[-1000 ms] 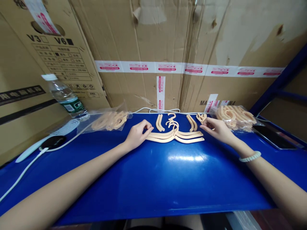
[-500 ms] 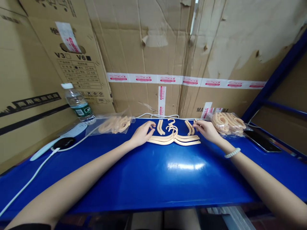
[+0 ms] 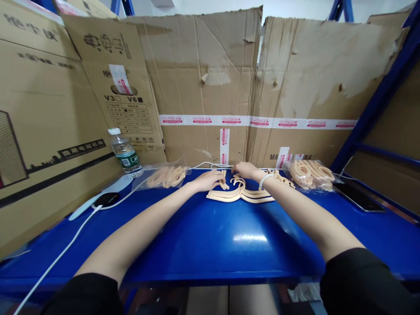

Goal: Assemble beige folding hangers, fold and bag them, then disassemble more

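Observation:
A flat stack of peach plastic hangers (image 3: pixel 244 197) lies on the blue shelf (image 3: pixel 210 236) near its back edge. My left hand (image 3: pixel 210 179) reaches in from the left, its fingers pressed together on a short curved peach piece (image 3: pixel 224 184) beside the hanger hooks. My right hand (image 3: pixel 246 169), with a white bead bracelet (image 3: pixel 264 180) on the wrist, crosses over the hooks toward the left. Its fingers curl downward near the cardboard wall, and what they touch is hidden. More loose curved pieces (image 3: pixel 278 175) lie just behind my right wrist.
Clear bags of peach parts sit at the left (image 3: pixel 167 175) and right (image 3: pixel 310 173). A water bottle (image 3: pixel 125 153), a black puck (image 3: pixel 105 199) and a white cable (image 3: pixel 59 253) are on the left, a phone (image 3: pixel 357 197) on the right. Cardboard boxes (image 3: pixel 203 87) wall the back.
The camera has tilted up and pulled back. My right hand has moved left across the hanger hooks, and my left hand has slid right onto the curved pieces.

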Demonstrator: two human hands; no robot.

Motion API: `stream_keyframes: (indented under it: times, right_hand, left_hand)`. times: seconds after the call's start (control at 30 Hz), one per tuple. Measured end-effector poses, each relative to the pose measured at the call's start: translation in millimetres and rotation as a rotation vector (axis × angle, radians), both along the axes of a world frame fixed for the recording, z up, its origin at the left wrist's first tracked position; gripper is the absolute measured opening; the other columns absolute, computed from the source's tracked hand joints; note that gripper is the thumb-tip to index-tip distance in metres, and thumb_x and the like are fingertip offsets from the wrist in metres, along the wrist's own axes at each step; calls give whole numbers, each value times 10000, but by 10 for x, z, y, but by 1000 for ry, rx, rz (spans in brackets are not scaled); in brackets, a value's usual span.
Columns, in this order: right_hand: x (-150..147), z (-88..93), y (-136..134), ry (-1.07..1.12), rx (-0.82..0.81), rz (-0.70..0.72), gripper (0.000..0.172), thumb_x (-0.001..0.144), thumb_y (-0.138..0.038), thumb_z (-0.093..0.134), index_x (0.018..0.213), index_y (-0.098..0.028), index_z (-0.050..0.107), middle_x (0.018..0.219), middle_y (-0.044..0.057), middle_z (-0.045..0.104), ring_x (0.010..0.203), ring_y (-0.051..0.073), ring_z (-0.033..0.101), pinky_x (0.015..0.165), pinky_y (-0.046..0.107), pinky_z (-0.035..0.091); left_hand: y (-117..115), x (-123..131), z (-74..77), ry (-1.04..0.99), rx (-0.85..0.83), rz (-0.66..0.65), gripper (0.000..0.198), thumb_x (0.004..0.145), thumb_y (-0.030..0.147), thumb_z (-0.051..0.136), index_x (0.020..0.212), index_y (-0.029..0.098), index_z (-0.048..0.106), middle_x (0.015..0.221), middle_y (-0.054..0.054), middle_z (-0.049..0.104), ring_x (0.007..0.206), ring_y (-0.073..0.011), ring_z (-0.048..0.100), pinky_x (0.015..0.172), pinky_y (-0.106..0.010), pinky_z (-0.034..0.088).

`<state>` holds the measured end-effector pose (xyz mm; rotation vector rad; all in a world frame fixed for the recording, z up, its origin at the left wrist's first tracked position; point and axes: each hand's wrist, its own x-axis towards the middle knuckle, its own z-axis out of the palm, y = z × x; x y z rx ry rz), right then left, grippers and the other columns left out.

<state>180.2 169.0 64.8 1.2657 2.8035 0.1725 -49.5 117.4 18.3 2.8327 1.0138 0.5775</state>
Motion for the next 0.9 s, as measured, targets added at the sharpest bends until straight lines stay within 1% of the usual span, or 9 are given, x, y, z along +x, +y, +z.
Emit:
stream_keyframes:
  times: [0.1, 0.23, 0.3, 0.37, 0.47, 0.57, 0.67, 0.77, 0.9]
  right_hand:
    - [-25, -32, 63, -43, -17, -14, 276, 973, -356, 629, 1176, -170, 648, 1188, 81, 665, 1029, 208, 663, 891, 421, 568]
    - [17, -57, 111, -1, -13, -13, 271, 970, -352, 632, 1169, -169, 646, 1172, 77, 665, 999, 202, 665, 865, 408, 572]
    - [57, -67, 101, 77, 5, 15, 190, 958, -303, 644, 1079, -159, 675, 1121, 75, 678, 1022, 206, 650, 895, 404, 551]
    - [104, -75, 65, 197, 39, 51, 86, 931, -214, 650, 967, -156, 704, 1054, 90, 687, 1073, 218, 616, 946, 379, 509]
    - [178, -82, -28, 439, 115, 63, 108, 911, -168, 615, 928, -163, 721, 986, 110, 681, 1079, 231, 572, 954, 339, 462]
    - [248, -82, -165, 727, 196, 3, 168, 928, -263, 571, 930, -157, 702, 890, 92, 656, 955, 230, 570, 874, 341, 461]
    - [304, -77, -364, 1016, 229, -89, 262, 940, -380, 530, 910, -163, 674, 737, 41, 605, 734, 191, 557, 711, 316, 456]
    - [334, -56, -614, 1240, 169, -145, 340, 917, -495, 551, 897, -178, 672, 625, -2, 572, 590, 161, 533, 586, 292, 419]
    - [337, -8, -955, 1411, 15, -174, 400, 850, -573, 633, 934, -190, 711, 578, 0, 625, 531, 163, 565, 515, 287, 415]
  left_hand:
    - [16, -5, -30, 23, 2, 8, 247, 839, 30, 584, 1010, 198, 646, 1113, -78, 672, 1095, -248, 603, 943, -349, 477]
    - [53, -33, -49, 45, 10, 19, 258, 817, 9, 581, 998, 187, 628, 1087, -82, 667, 1076, -258, 601, 921, -361, 480]
    - [58, -43, -55, 52, 17, 19, 282, 807, -2, 578, 1013, 185, 625, 1100, -86, 660, 1079, -262, 596, 919, -367, 479]
    - [45, -49, -61, 52, 23, 14, 321, 802, -24, 552, 1032, 188, 627, 1115, -86, 651, 1075, -253, 593, 915, -361, 480]
    - [3, -56, -70, 40, 16, -3, 401, 791, -63, 497, 1059, 204, 632, 1124, -68, 644, 1065, -216, 600, 884, -315, 492]
    - [-41, -56, -73, 14, -3, -16, 386, 818, -38, 492, 1050, 227, 650, 1138, -49, 642, 1083, -189, 608, 850, -267, 503]
    - [-62, -47, -71, -28, -19, -4, 303, 897, 53, 481, 1035, 243, 672, 1137, -29, 643, 1036, -164, 643, 829, -240, 513]
    - [-62, -51, -60, -84, -7, 32, 251, 967, 152, 451, 1015, 239, 682, 1105, -21, 648, 938, -152, 670, 825, -249, 521]
    - [-104, -75, -15, -161, 73, 63, 227, 948, 123, 475, 999, 210, 678, 1129, -64, 664, 1062, -221, 638, 920, -337, 503]
